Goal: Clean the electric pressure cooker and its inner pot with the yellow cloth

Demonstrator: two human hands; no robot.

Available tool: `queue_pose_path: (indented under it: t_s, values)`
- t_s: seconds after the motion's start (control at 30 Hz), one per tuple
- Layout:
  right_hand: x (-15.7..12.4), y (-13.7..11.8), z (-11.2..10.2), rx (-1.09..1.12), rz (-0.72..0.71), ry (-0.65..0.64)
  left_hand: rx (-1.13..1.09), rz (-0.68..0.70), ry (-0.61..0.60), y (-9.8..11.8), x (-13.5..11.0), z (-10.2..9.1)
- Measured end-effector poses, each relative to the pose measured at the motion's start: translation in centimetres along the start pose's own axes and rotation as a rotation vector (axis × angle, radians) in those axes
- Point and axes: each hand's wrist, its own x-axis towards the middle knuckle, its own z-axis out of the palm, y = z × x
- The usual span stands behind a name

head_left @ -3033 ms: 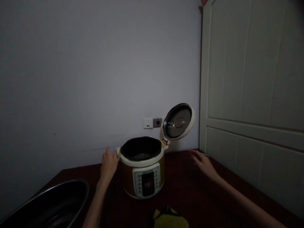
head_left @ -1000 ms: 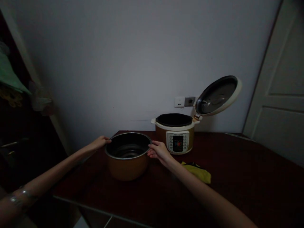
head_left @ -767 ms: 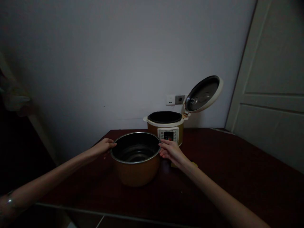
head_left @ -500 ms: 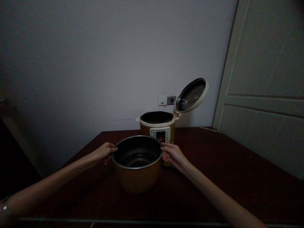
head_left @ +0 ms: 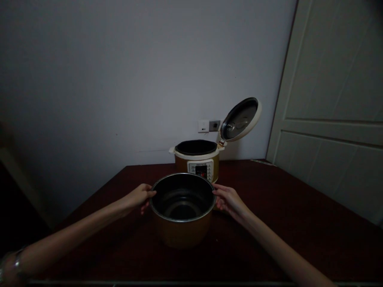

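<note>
Between my hands is a round inner pot (head_left: 183, 231), dark inside and golden brown outside, with a thin metal rim. My left hand (head_left: 143, 198) pinches the rim on the left, thumb on top. On the opposite side, my right hand (head_left: 229, 199) grips the rim in the same way. Nothing shows inside the pot. Just behind it stands an electric cooker (head_left: 214, 163) with a white rim and a front control panel. Its lid (head_left: 241, 119) is tilted up on a hinge at the right. The pot hides the cooker's lower front.
A dark red-brown table (head_left: 269, 207) carries the cooker and reaches back to a pale wall (head_left: 134, 79). Wall sockets (head_left: 208, 126) sit behind the cooker. At the right is a panelled door (head_left: 329, 99). The table's front edge (head_left: 167, 283) runs along the bottom.
Both hands have carried the pot a little to the right and slightly nearer to me. The cooker and its raised lid stay as they were; the view has shifted slightly.
</note>
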Motion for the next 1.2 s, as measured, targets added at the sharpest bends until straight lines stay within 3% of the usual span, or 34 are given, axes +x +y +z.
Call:
queue_pose_path:
  t_s: [0.47,0.73,0.87,1.0,1.1,1.2]
  values:
    - [-1.5,-1.5,-4.4,-0.079,-0.055,0.085,-0.135,0.001,-0.097,0.9,0.4,5.1]
    - [-2.9,-1.4,-6.5,-0.119,-0.053,0.116,-0.116,0.035,-0.135,2.0,1.5,6.7]
    - [-2.3,-2.4,-8.8,-0.430,-0.042,0.073,-0.099,0.014,-0.133,1.8,1.8,6.8]
    - [-0.6,-2.4,-12.4,-1.015,-0.365,0.207,-0.035,-0.002,-0.135,1.1,2.4,6.8]
    - [0.1,-1.0,-14.0,-1.181,-0.383,0.001,0.046,0.017,-0.068,0.8,2.9,6.7]
    - [0.4,0.5,-14.5,-1.209,-0.365,-0.149,0.172,0.137,0.115,1.4,3.5,6.2]
